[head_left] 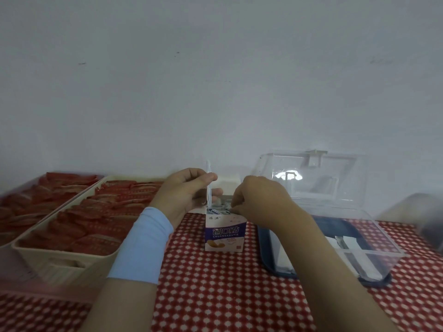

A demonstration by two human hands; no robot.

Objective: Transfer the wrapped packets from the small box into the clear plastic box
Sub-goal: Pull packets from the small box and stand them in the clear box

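Here's the small box [224, 233], standing upright in the middle of the bench [215, 295], purple-and-white front facing us, top flaps open. Packets [220, 208] are crammed in its mouth, a blue-and-white jumble at the rim.

Both hands are right on top of it. The left hand [189, 190] sits just above and behind the box's left corner, thumb and fingers pinching one wrapped packet [208, 182]. That packet stands on end, long axis straight up and down, thin edge turned toward us, its top poking up past the thumb and its lower end reaching down to the box's rim. The right hand [261, 200] comes in from the other side, knuckles up, fingers curled down into the box's opening among the packets. I can't tell whether it has one pinched or is only touching them.

Just to the right of the small box is the clear plastic box [374, 255], on a dark blue base, its lid [311, 178] tipped up and back against the wall [215, 80]. White packets [351, 243] already lie inside it.

There's a light blue wristband [143, 245] on the left forearm. A red-and-white checked cloth covers the bench. Off to the left, a cream basket [60, 259] holds rows of red sachets [100, 219].
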